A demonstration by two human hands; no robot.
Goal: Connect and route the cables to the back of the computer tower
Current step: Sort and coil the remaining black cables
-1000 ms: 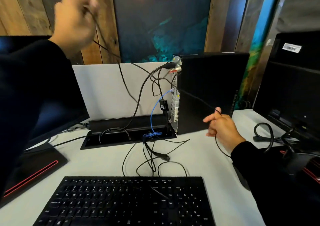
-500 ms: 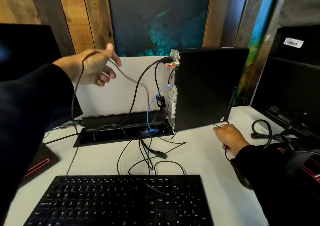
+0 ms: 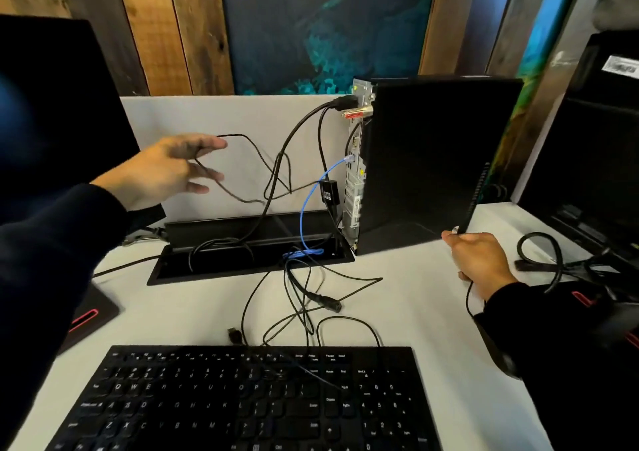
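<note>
Black upright metal computer tower: on the white desk, rear ports facing left.
Left hand: fingers spread, thin black cable looped across them.
Right hand: pinching another thin black wire beside the tower's base.

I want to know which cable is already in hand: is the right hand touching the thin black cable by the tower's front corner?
Touching. The head view shows the right hand with its fingers curled round the thin black cable, which trails out below the fist.

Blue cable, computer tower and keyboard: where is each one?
blue cable (image 3: 304, 205): head view, middle of its hanging run.
computer tower (image 3: 432, 160): head view, black side panel.
keyboard (image 3: 242, 402): head view, middle of its keys.
</note>
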